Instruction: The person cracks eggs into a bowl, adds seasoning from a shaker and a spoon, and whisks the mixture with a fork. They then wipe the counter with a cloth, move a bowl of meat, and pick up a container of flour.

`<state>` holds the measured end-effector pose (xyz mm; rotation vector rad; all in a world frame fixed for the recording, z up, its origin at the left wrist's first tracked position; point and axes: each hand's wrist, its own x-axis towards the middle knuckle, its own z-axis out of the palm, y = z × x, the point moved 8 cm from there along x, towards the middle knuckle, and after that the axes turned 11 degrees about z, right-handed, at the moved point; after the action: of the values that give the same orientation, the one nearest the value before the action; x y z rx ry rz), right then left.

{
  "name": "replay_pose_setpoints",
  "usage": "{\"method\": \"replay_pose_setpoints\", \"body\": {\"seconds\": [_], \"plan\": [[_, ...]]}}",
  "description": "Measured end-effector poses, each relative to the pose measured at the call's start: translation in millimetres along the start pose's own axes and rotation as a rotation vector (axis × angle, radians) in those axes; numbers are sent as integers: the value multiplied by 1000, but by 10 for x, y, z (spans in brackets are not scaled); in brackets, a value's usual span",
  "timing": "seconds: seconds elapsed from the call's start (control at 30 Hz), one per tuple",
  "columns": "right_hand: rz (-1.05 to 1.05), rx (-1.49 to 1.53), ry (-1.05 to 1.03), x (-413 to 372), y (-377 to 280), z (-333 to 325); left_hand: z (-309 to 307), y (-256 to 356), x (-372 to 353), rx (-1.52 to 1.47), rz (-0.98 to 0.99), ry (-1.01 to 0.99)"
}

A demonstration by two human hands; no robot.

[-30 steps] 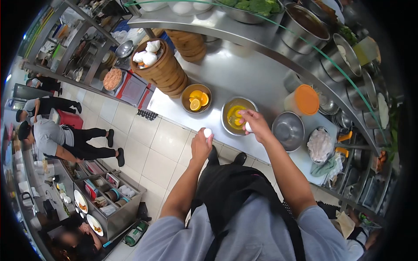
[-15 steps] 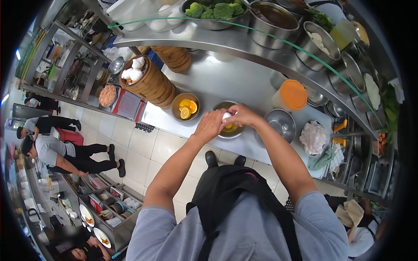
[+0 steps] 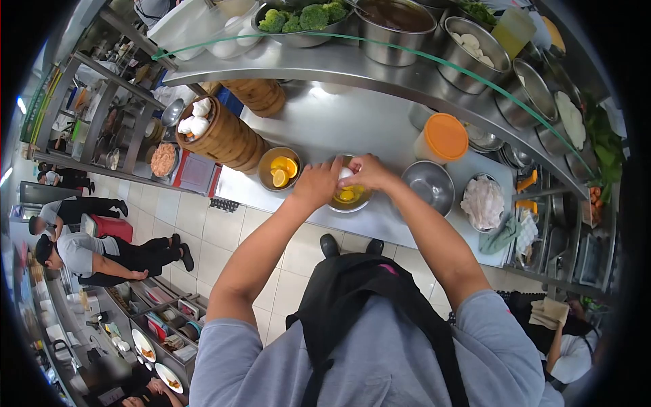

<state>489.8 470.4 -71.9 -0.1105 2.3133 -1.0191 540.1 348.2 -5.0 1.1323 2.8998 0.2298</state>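
Observation:
A white egg [image 3: 345, 174] is held between my two hands over a metal bowl [image 3: 354, 209]. My left hand [image 3: 317, 183] closes on its left side, and the fingers of my right hand [image 3: 369, 171] pinch it from the right. Yellow yolk with clear egg white [image 3: 348, 195] lies in the bowl beneath. Just left of my left hand stands another metal bowl [image 3: 264, 178] with cut orange pieces [image 3: 283, 167] in it. An empty metal bowl [image 3: 428, 187] sits to the right of my right hand.
Bamboo steamers [image 3: 237, 146] stack at the counter's left. A tub with an orange lid [image 3: 446, 136] and a bowl of pale meat [image 3: 483, 203] are at right. Above the counter runs a steel shelf [image 3: 305, 68] bearing broccoli [image 3: 298, 18] and metal pots. Co-workers [image 3: 95, 254] stand at left.
My hands still hold the egg over the bowl; the fingers have shifted around it and more yolk shows below. The whole view has shifted slightly.

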Motion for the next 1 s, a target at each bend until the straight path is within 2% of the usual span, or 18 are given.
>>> {"method": "replay_pose_setpoints", "body": {"seconds": [0.07,0.13,0.17,0.2,0.23,0.27,0.3,0.33,0.37,0.43,0.47,0.53,0.6,0.7,0.8,0.9,0.97,1.0], "plan": [[-106,306,-115,-215,-282,-129,-282,43,84,23,-2,46],[-83,362,-194,-313,-362,-148,-537,49,152,-141,-28,134],[-94,505,-197,-315,-368,-175,-631,76,140,-142,-33,137],[-105,648,-199,-318,-372,-203,-744,20,85,-235,-143,207],[-108,643,-201,-321,-356,-182,-802,-41,15,-327,-253,278],[-56,856,-221,-325,-295,-151,-763,-23,-18,-324,-255,281],[-2,1071,-239,-330,-236,-103,-588,-78,-98,-502,-378,282],[-5,1071,-239,-314,-198,-11,-381,-96,-186,-682,-498,279],[-9,1244,-236,-278,-137,93,-253,12,-216,-681,-498,280],[11,1493,-289,-339,-119,260,-54,272,-227,-818,-434,468],[15,1488,-293,-385,-132,335,89,315,-227,-820,-439,472],[82,1617,-273,-427,-116,463,106,324,-310,-657,-443,655],[110,1643,-320,-460,-127,527,201,306,-371,-712,-471,668],[176,1707,-413,-486,-119,690,420,235,-501,-794,-540,610],[182,1714,-340,-439,-50,751,624,158,-681,-955,-671,521],[190,1610,-330,-386,50,682,800,72,-1169,-1505,-813,899],[87,1556,-300,-310,140,532,1013,-36,-1597,-1516,-878,967],[39,1528,-284,-293,173,480,1138,-104,-1816,-1333,-916,910]]}}
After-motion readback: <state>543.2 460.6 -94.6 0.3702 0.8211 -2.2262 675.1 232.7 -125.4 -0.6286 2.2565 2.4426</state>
